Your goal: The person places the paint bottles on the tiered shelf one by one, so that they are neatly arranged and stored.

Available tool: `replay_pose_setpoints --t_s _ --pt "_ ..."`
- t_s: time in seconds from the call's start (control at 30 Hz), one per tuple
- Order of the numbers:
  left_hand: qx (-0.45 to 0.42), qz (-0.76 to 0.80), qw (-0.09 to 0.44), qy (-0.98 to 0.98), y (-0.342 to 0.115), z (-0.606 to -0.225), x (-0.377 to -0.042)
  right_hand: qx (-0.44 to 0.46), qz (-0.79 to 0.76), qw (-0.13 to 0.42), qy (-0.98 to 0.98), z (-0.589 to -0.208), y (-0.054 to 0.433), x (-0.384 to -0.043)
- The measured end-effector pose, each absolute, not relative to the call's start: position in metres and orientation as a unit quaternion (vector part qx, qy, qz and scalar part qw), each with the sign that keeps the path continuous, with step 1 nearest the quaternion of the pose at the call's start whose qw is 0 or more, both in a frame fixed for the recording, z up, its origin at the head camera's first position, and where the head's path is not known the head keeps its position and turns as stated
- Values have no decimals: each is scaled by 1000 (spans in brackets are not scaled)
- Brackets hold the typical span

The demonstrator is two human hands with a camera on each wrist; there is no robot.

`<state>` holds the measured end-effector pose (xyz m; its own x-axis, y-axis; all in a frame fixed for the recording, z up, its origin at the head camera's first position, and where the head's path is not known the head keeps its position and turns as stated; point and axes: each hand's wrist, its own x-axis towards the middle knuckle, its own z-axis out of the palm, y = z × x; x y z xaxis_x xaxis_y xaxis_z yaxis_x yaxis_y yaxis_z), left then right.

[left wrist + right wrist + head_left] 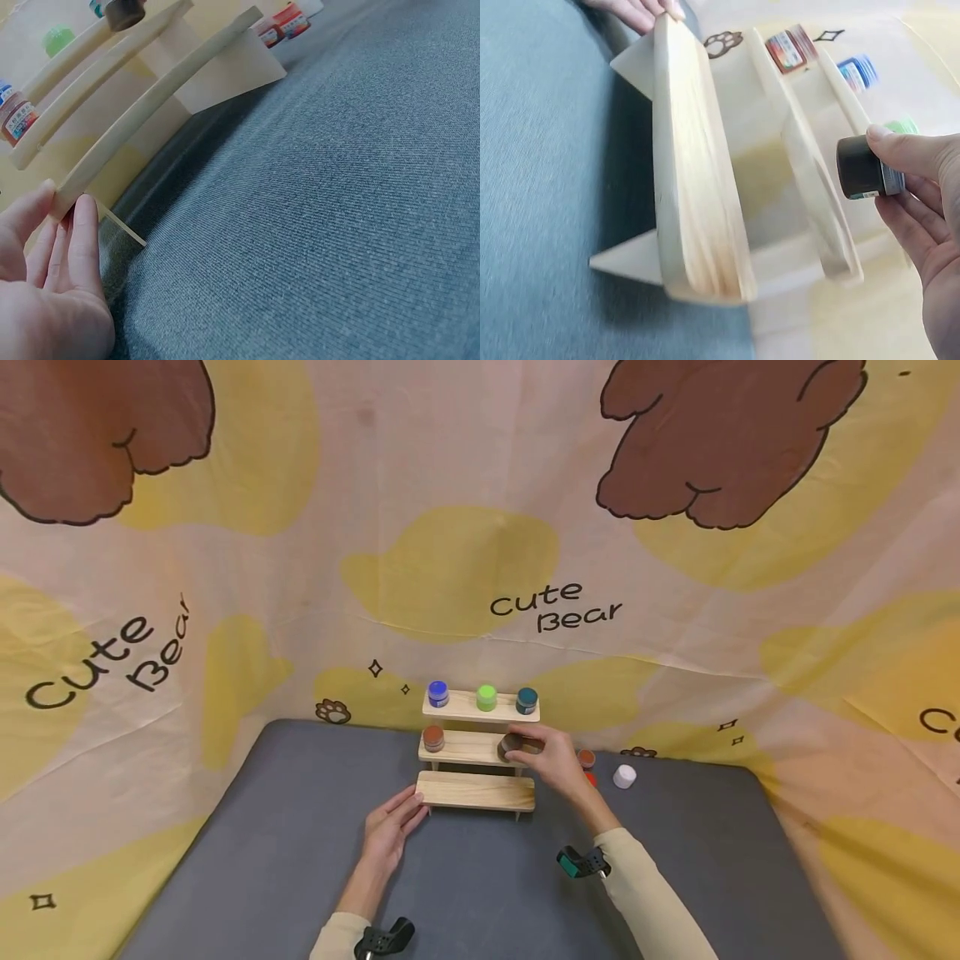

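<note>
A three-tier wooden display stand (pixel 476 791) stands against the back cloth. My right hand (pixel 551 759) pinches a dark paint jar (pixel 860 168) between thumb and fingers, over the right end of the middle tier. With thumb and fingertips, my left hand (pixel 56 277) grips the left end of the lowest tier. A brown paint jar (pixel 433 738) sits at the left of the middle tier. Along the top tier stand a blue jar (pixel 438 694), a light green jar (pixel 487 697) and a dark teal jar (pixel 527 701).
Right of the stand, partly behind my right forearm, are a reddish-brown jar (pixel 586 758) and a red jar (pixel 591 779). A white jar (pixel 625 777) stands farther right. Grey cloth covers the table (pixel 300 827), and a bear-print cloth (pixel 450 577) hangs behind it.
</note>
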<state>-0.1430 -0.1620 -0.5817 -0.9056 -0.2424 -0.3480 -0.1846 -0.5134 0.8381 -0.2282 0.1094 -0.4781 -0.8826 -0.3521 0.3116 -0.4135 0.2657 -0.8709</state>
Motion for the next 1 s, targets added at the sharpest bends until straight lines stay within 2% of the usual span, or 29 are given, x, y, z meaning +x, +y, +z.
replay_pose_setpoints --t_s 0.77,1.0 --pt "219 -841 10 -495 -161 -581 -143 239 485 78 -838 -489 70 -235" --pt "220 -842 14 -492 -161 -581 -143 230 496 67 -835 -493 66 -236"
